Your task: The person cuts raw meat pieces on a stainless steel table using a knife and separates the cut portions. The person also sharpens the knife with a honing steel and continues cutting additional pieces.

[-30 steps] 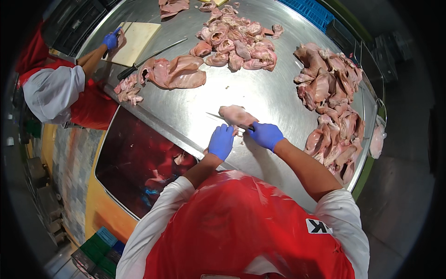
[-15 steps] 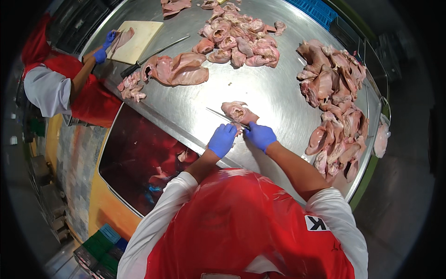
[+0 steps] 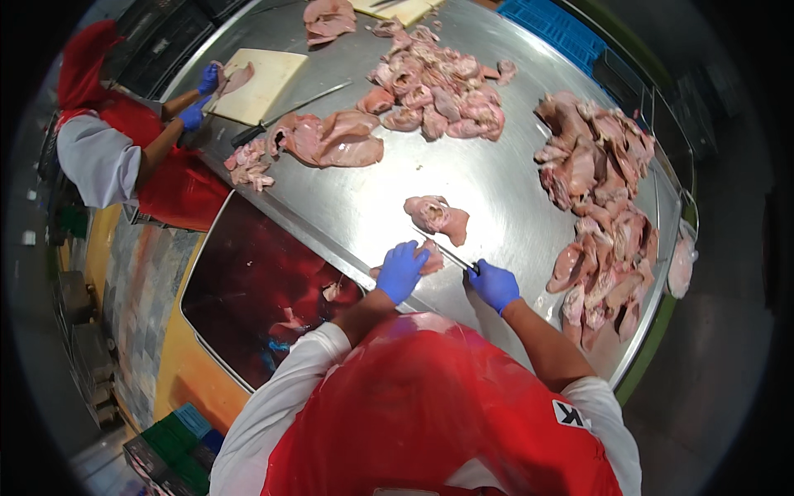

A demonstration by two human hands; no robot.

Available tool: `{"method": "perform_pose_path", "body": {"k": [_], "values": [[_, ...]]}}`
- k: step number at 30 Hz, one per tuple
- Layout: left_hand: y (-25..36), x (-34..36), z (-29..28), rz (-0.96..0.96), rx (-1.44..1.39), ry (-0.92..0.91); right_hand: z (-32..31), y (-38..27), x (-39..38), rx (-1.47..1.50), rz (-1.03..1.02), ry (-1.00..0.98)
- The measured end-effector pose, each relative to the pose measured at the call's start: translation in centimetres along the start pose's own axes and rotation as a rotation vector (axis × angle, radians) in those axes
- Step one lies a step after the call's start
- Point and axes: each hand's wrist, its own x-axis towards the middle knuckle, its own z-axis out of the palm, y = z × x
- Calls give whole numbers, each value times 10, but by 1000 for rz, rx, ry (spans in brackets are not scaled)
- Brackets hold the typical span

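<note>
Both hands wear blue gloves and work at the near edge of the steel counter (image 3: 496,190). My left hand (image 3: 401,270) presses down, fingers curled, on a small pink scrap of raw meat (image 3: 431,260) that peeks out at its two o'clock side. My right hand (image 3: 494,284) is closed around the dark handle of a thin-bladed knife (image 3: 447,252), whose blade runs toward ten o'clock, passing just above the scrap. At twelve o'clock from the hands, near but apart, lies a folded pink cut of raw meat (image 3: 437,217). At three o'clock a long heap of pink meat pieces (image 3: 600,198) follows the counter's right rim. Below the counter at nine o'clock sits a dark red bin (image 3: 265,289). At ten o'clock, far off, a co-worker's gloved hands (image 3: 201,95) rest at a pale cutting board (image 3: 260,83).
</note>
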Motion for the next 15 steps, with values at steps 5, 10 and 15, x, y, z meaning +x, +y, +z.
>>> {"method": "perform_pose_path", "body": {"k": [5,10,15], "values": [[7,9,-38,-536,-476,-21,16,10,0,104,31,55],[-98,-27,-2,-951,-1108,119,54,54,-33,323,223,274],[-149,57,-132,-782,-658,358,77,83,-66,577,391,436]]}}
